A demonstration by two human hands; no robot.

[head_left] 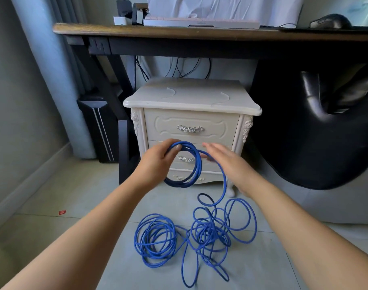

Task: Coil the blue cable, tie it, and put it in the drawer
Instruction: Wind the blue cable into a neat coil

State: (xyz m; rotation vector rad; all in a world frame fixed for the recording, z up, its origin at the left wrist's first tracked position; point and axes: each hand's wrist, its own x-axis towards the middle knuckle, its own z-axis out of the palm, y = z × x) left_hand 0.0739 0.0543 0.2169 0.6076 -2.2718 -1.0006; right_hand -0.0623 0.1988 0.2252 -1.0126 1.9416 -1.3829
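few loops done: my left grip [158,159] pinches a small coil of blue cable [179,184] before the nightstand [191,97]; right grip [227,160] spread, perhaps brushing it. most lies loose on the floor [74,195] in front, untied; i judge each drawer [190,120] shut.

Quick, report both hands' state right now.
Left hand: grips several loops of the blue cable.
Right hand: open, fingers straight and blurred, with the cable running past its palm.

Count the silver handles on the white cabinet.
2: upper handle on the top drawer; lower handle on the second drawer, partly behind the blue cable the left hand holds. No others visible.
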